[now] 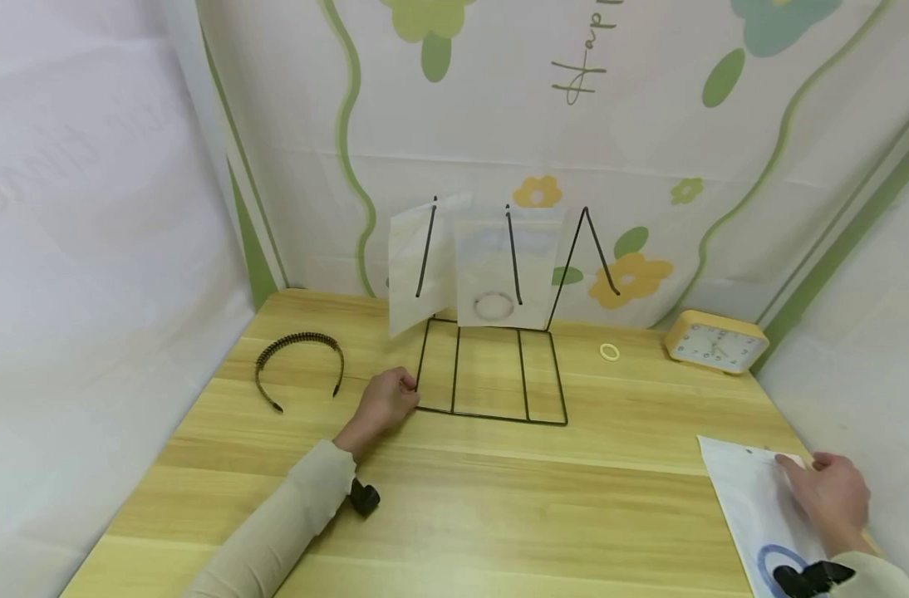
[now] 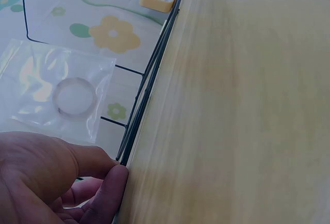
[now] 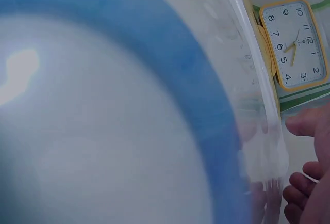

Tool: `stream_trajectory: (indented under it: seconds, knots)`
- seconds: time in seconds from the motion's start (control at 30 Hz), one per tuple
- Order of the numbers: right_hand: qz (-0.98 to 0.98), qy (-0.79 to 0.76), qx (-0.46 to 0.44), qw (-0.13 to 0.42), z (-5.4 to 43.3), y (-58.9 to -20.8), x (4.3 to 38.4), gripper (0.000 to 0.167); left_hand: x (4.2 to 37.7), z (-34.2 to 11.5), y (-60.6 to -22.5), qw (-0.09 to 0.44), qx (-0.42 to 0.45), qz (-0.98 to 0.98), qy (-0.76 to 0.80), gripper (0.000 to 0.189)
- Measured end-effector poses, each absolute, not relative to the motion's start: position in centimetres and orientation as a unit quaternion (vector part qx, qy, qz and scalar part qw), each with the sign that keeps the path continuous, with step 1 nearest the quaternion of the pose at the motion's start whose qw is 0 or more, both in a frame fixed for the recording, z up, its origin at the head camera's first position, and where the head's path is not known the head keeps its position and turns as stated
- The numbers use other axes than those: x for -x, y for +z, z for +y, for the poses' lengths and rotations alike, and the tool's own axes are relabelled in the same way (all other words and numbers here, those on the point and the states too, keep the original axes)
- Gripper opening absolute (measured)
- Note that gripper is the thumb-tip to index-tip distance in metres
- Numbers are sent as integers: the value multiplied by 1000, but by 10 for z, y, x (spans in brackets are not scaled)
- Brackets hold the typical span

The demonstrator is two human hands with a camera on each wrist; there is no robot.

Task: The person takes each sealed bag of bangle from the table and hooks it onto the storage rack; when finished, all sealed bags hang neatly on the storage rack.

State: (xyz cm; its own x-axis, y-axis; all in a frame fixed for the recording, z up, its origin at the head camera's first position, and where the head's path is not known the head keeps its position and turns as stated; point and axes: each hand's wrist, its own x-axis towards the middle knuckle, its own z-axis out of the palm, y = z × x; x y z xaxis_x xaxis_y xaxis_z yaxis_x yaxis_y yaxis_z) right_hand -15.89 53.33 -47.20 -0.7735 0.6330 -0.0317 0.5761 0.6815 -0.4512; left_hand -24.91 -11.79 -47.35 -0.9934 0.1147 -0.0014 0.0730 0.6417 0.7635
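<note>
My left hand point(image 1: 385, 400) pinches the front left corner of a black wire display rack point(image 1: 492, 417) between thumb and fingers; the left wrist view shows the fingertips at its bar. Two clear plastic bags hang on the rack's prongs, and the middle bag point(image 1: 537, 249) contains a thin bracelet point(image 1: 493, 306). At the right table edge, my right hand point(image 1: 828, 494) is beside a clear bag point(image 1: 731, 477) holding a blue ring point(image 1: 765, 552). In the right wrist view, the thumb is extended near the bag's edge, the fingers are bent, and the gap between them holds nothing.
A dark coiled headband point(image 1: 297, 336) lies left of the rack. Right of it are a small pale yellow ring point(image 1: 609, 352) and a yellow-framed alarm clock point(image 1: 716, 342) at the back right. Printed cloth walls point(image 1: 454, 124) enclose the wooden table point(image 1: 499, 515).
</note>
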Motion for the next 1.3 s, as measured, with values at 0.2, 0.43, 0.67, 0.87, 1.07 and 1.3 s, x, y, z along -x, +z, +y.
stream_trajectory:
  seconds: [0.2, 0.43, 0.67, 0.87, 1.07, 1.3]
  knots:
    - [-935, 91, 340, -42, 533, -469, 162, 85, 248, -116, -471, 17, -55, 907, 418, 15]
    - [-936, 94, 336, -43, 530, -470, 160, 78, 249, -115, -471, 21, -54, 907, 418, 14]
    - [-917, 192, 350, 19, 528, -473, 159, 74, 250, -116, -472, 26, -53, 905, 420, 16]
    - [-907, 224, 354, 46, 525, -475, 160, 62, 249, -115, -472, 21, -56, 906, 419, 14]
    - [-913, 233, 329, 64, 528, -475, 157, 53, 248, -115, -474, 25, -54, 905, 421, 14]
    - [-936, 201, 284, 52, 541, -465, 162, 50, 250, -116, -475, 24, -46, 908, 415, 14]
